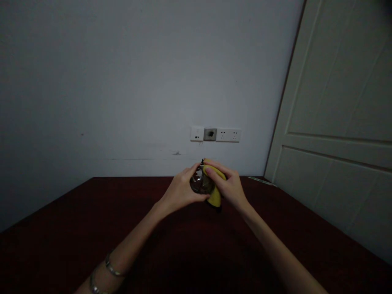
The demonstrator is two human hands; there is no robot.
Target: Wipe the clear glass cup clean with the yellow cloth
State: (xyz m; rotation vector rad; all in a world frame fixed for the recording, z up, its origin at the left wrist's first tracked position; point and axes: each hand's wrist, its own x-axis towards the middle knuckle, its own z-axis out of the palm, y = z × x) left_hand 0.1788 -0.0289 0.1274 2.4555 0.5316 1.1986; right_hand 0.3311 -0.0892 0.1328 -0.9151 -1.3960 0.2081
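Observation:
Both my hands are held together above the far middle of a dark red-brown table (92, 228). My left hand (180, 190) is closed around a small dark shiny object (199, 181), possibly a pair of glasses; I cannot make it out for sure. My right hand (231, 188) is closed on a yellow cloth (215, 197), which is pressed against that object and hangs a little below the fingers. Two bracelets (105, 273) sit on my left wrist.
A white wall stands behind the table with a row of sockets and a switch plate (215, 134) just above the hands. A pale panelled door (337, 122) stands at the right, close to the table's right edge.

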